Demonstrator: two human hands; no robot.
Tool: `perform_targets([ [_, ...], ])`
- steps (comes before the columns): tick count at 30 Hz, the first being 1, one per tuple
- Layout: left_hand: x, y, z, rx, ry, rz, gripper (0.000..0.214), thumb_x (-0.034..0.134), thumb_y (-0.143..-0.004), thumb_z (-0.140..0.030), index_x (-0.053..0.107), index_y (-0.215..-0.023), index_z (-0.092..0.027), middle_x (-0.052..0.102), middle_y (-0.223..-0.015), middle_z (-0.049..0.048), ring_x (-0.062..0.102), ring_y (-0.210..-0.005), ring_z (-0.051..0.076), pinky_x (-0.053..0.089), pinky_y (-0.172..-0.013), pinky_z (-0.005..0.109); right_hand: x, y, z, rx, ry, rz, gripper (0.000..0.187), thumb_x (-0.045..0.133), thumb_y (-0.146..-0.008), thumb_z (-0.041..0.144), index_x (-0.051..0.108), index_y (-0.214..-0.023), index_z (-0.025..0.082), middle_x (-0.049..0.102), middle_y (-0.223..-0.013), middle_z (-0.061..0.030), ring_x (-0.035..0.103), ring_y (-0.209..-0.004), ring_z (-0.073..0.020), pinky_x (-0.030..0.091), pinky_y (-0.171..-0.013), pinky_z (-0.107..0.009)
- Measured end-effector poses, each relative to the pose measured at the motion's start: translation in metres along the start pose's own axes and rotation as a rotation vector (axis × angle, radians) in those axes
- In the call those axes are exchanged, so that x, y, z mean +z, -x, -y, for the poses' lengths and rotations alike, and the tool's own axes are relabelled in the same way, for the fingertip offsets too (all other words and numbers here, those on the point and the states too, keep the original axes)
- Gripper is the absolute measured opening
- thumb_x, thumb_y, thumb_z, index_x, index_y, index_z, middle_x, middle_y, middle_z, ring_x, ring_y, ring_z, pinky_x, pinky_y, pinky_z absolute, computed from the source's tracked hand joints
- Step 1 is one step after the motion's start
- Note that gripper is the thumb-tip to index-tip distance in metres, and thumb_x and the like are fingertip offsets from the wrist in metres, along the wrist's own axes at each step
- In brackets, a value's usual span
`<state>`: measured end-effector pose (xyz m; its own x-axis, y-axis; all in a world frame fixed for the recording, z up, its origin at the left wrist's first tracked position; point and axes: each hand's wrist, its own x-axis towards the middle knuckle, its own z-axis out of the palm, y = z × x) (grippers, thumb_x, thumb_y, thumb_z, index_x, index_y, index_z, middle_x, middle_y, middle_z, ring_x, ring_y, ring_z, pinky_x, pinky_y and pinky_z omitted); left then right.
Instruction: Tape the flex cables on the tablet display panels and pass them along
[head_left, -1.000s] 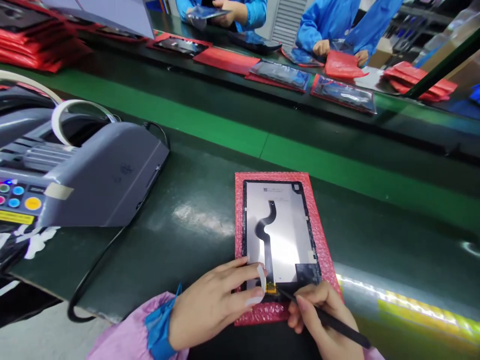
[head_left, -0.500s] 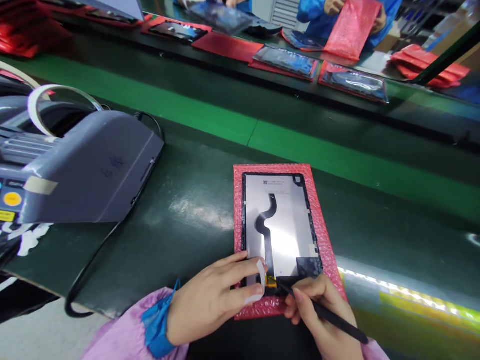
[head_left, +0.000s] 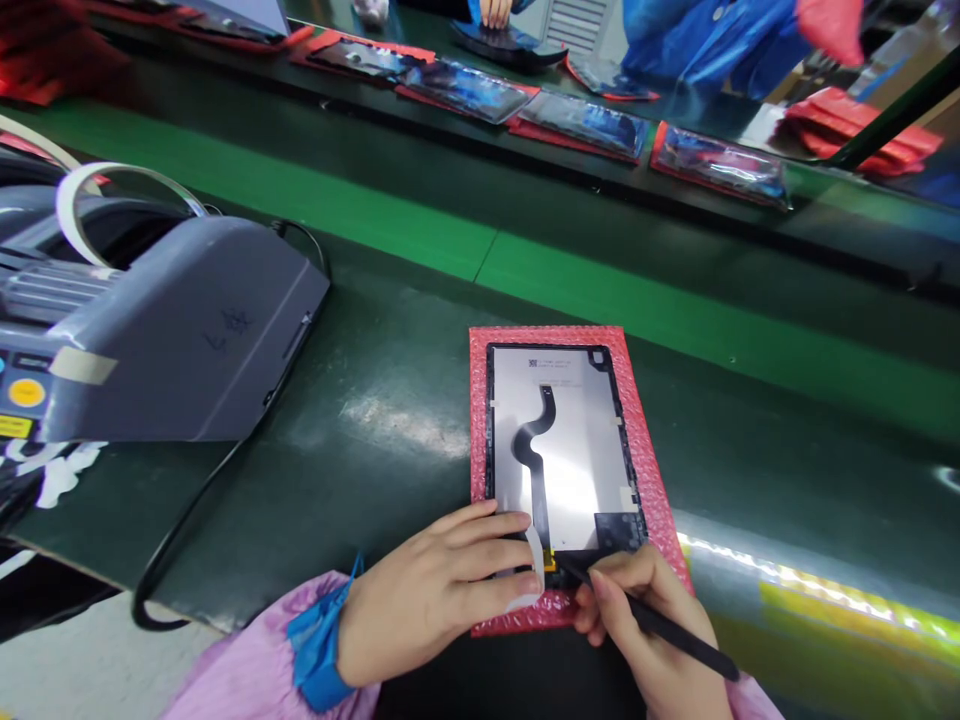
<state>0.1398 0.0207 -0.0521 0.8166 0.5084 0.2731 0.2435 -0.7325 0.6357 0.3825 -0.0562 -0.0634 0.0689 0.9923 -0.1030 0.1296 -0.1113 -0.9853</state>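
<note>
A tablet screen panel (head_left: 577, 450) lies back up on a red bubble-wrap bag (head_left: 651, 440). A dark ribbon cable (head_left: 538, 495) runs down it to a yellow connector piece (head_left: 550, 560). My left hand (head_left: 442, 570) rests over the panel's lower left corner, with a curved white tape strip (head_left: 537, 550) at its thumb and fingertips. In my right hand (head_left: 645, 610) is a pair of slim black tweezers (head_left: 667, 630), gripped like a pen. Their tip touches or nearly touches the yellow piece; I cannot tell which.
A grey tape dispenser (head_left: 187, 340) stands at the left, its black cable (head_left: 191, 515) trailing over the bench edge. Beyond the green strip (head_left: 420, 240), several wrapped panels (head_left: 581, 125) lie in a row. A co-worker in blue (head_left: 712, 45) is behind them.
My left fingers have shifted slightly right, over more of the yellow piece. Across the bench, a panel now lies on the formerly bare red bag, and the co-worker's red bag has moved up and right.
</note>
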Motion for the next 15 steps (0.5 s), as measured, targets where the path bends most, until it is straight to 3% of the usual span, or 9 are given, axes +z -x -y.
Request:
perform_targets([
  [10,0.008,0.002,0.001,0.068,-0.095,-0.073,0.04,0.051,-0.103,-0.009,0.052,-0.134,-0.035,0.07,-0.126,0.0006,0.051,-0.14,0.023,0.038,-0.119,0.047,0.0,-0.001,0.0,0.003,0.092,-0.069,0.018,0.067,-0.095,0.029,0.06,-0.079,0.024,0.068,-0.062,0.0025,0.066,-0.048,-0.013,0.056,-0.047,-0.022],
  [13,0.002,0.0,-0.003,0.011,0.025,-0.05,0.04,0.047,-0.102,-0.008,0.05,-0.138,-0.027,0.068,-0.126,0.0067,0.052,-0.136,0.026,0.043,-0.116,0.045,-0.006,0.0,0.003,-0.072,0.069,-0.171,0.007,0.064,-0.098,0.032,0.063,-0.094,0.026,0.073,-0.069,0.0008,0.066,-0.048,-0.0132,0.053,-0.044,-0.021],
  [15,-0.004,-0.001,-0.009,-0.072,0.191,-0.127,0.044,0.047,-0.099,-0.006,0.049,-0.139,-0.025,0.064,-0.121,0.0095,0.057,-0.125,0.025,0.051,-0.106,0.04,-0.009,0.003,0.011,-0.162,0.02,-0.201,0.014,0.057,-0.102,0.039,0.064,-0.105,0.028,0.078,-0.082,-0.0038,0.069,-0.054,-0.0157,0.053,-0.044,-0.024],
])
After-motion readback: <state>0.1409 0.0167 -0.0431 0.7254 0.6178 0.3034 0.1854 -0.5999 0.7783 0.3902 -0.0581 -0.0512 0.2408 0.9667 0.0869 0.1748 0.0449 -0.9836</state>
